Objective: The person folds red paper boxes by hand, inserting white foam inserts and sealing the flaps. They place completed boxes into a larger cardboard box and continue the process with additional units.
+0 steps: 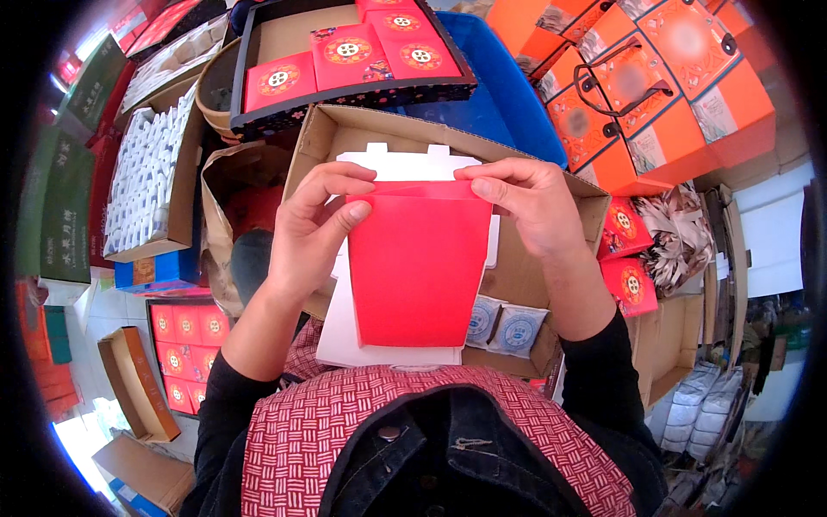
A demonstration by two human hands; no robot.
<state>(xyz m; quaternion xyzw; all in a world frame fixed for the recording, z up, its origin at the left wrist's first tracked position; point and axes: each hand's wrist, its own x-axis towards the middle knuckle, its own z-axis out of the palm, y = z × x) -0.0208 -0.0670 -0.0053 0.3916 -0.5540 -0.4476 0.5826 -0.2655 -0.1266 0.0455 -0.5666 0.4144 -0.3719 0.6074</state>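
Note:
A red folded paper box blank (pixel 419 271), wide at the top and tapering downward, is held up in front of me. My left hand (pixel 320 211) pinches its upper left corner between thumb and fingers. At its upper right corner my right hand (pixel 525 196) grips in the same way. A narrow gap shows along the top edge between its layers. Beneath it lie white card blanks (pixel 345 342), partly covered by the red one. These rest in a shallow brown cardboard box (pixel 586 202). Beside the blanks sit round white-and-blue packets (pixel 517 332) in the same box.
Beyond stands a dark tray (pixel 250 123) with several red boxes (pixel 349 53). A blue bin (pixel 461 112) is behind it. Orange gift boxes (pixel 680 142) are stacked at far right. At left are a carton of white packets (pixel 155 172) and a paper bag (pixel 226 185).

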